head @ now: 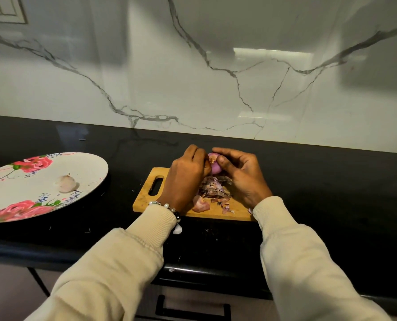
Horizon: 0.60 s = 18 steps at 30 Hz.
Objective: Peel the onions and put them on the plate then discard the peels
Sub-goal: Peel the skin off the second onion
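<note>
Purple onion [214, 166] is held above the wooden cutting board [146, 195] btwn both hands. Left hand [187, 173] is curled round its left side, fingers pinching at the skin; right hand [241, 173] is wrapped round its right side, thumb pressed on top. Loose peels [212, 189] are piled on the board just below the hands. One peeled onion [66, 183] is seen on the floral plate [95, 163], well apart to the left, on a black countertop [320, 181]. Marble-patterned wall [192, 66] is behind.

Probably a home kitchen: black stone counter [308, 181], marble-look backsplash [192, 77], wooden cutting board [146, 195], floral plate [86, 167].
</note>
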Motion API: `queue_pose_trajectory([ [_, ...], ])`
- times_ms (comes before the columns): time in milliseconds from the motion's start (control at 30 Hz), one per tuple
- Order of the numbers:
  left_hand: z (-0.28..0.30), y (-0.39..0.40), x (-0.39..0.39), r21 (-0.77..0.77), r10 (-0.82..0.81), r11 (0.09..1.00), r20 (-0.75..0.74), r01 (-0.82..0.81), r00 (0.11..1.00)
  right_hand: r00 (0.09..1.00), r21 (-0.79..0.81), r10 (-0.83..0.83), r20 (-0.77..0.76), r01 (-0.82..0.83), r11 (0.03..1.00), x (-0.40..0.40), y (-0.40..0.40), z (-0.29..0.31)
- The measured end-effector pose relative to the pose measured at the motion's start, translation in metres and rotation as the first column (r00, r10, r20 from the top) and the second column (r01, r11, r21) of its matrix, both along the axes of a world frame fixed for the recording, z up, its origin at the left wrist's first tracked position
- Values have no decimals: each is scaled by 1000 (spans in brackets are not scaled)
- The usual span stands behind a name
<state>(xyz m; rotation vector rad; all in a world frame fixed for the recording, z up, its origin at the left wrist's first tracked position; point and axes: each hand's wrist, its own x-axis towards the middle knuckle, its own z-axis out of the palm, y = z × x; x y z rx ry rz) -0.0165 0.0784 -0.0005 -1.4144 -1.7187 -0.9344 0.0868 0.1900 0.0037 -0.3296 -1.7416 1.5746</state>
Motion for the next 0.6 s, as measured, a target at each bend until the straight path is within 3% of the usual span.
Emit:
queue_pose_trajectory([
  [100, 0, 2, 2, -7, -29, 1000, 172, 30, 985, 1000, -10, 3, -11, -4, 1000, 0, -1, 0],
  [200, 2, 4, 2, 40, -80, 997, 394, 70, 915, 999, -53, 4, -37, -6, 999, -1, -2, 1],
  [333, 2, 5, 2, 155, -175, 983, 594, 102, 785, 997, -123, 13, -82, -23, 992, -2, -1, 2],
  [433, 3, 5, 4, 251, -255, 963, 732, 98, 631, 994, -153, -1, -107, -15, 988, -2, 0, 2],
  [533, 6, 2, 6, 330, -345, 935, 754, 132, 559, 994, -144, -8, -107, -8, 990, -4, 2, 1],
  [600, 7, 0, 7, 318, -355, 932, 718, 171, 599, 996, -105, -11, -87, 2, 995, -4, 3, 1],
])
